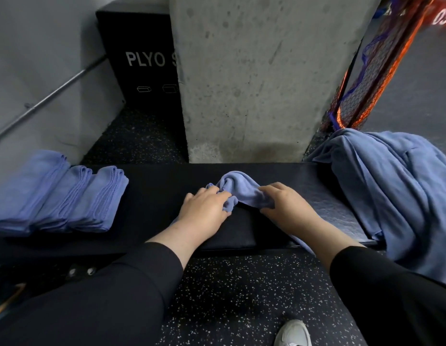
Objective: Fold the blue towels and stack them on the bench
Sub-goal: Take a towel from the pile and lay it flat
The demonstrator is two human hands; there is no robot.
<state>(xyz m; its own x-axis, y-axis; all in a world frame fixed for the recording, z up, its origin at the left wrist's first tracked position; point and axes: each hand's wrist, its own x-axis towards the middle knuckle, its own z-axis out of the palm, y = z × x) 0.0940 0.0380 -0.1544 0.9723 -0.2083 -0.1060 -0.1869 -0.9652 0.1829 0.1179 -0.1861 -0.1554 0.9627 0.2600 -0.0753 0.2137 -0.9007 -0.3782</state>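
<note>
A crumpled blue towel lies bunched on the middle of the black padded bench. My left hand grips its left end, fingers curled into the cloth. My right hand grips the right end, with part of the towel trailing under my wrist over the bench's front edge. Three leaning stacks of folded blue towels sit on the bench at the left. A heap of unfolded blue towels drapes over the bench's right end.
A concrete pillar rises right behind the bench. A black plyo box stands at the back left beside a metal rail. Orange netting hangs at the right. Speckled rubber floor and a white shoe lie below.
</note>
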